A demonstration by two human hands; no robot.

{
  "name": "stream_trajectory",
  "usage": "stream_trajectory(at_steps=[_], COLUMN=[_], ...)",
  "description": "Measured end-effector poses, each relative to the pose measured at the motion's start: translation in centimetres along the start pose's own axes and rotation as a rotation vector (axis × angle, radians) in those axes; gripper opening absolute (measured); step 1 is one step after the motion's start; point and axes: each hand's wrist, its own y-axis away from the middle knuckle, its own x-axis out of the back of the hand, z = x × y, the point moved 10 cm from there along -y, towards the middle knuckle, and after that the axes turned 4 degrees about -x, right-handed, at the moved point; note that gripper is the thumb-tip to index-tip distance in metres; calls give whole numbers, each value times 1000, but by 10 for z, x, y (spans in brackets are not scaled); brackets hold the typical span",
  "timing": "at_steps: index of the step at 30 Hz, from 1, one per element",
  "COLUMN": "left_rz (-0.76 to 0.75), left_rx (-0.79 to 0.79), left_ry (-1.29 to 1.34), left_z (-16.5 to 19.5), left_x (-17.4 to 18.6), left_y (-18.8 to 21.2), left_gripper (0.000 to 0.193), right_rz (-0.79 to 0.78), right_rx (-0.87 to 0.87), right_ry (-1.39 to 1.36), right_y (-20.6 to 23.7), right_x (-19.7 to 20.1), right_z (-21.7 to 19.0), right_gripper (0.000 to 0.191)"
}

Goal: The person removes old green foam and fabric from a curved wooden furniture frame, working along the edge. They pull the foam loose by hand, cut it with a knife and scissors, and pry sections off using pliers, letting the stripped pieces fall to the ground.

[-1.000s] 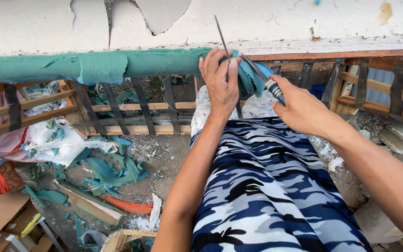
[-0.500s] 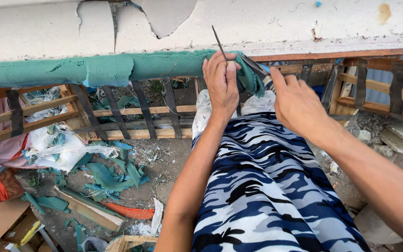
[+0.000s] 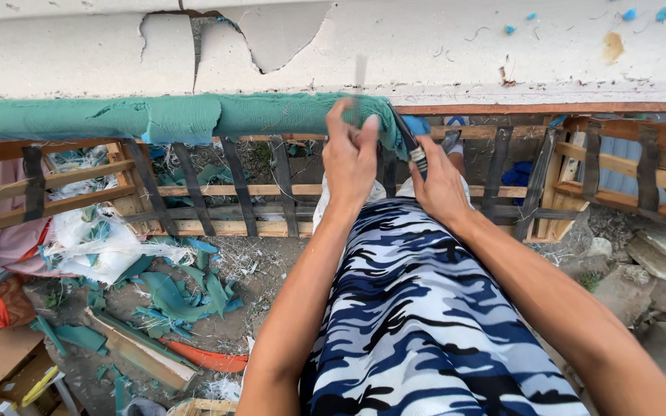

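Green fabric (image 3: 171, 117), torn, on frame rail

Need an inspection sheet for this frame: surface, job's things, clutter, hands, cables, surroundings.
Surface: wooden frame with dark webbing straps, over bare ground.
Job's things: green fabric wrapped on the top rail, partly stripped; knife at its torn edge.
Clutter: green fabric scraps, white wadding, wood offcuts.
Grippers: left hand pinches the fabric edge; right hand grips the knife.
Cables: nothing seen.
Surroundings: cracked white foam slab above, rubble at right.
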Motion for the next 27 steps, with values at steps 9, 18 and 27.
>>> stream_trajectory(at_steps=[9, 18, 27], left_rz=[-194, -35, 81], left_rx=[-94, 36, -56], left_ry=[-303, -54, 152], left_z=[-1, -24, -17], left_x=[-14, -17, -14], left_y=[-28, -26, -19], left_gripper=[32, 18, 13], right_rz=[-9, -292, -262], right_rx=[148, -204, -209], right_ry=[67, 126, 455], right_y=[-23, 15, 3], right_x=[0, 7, -10], right_z=[12, 30, 28], right_gripper=[64, 63, 53])
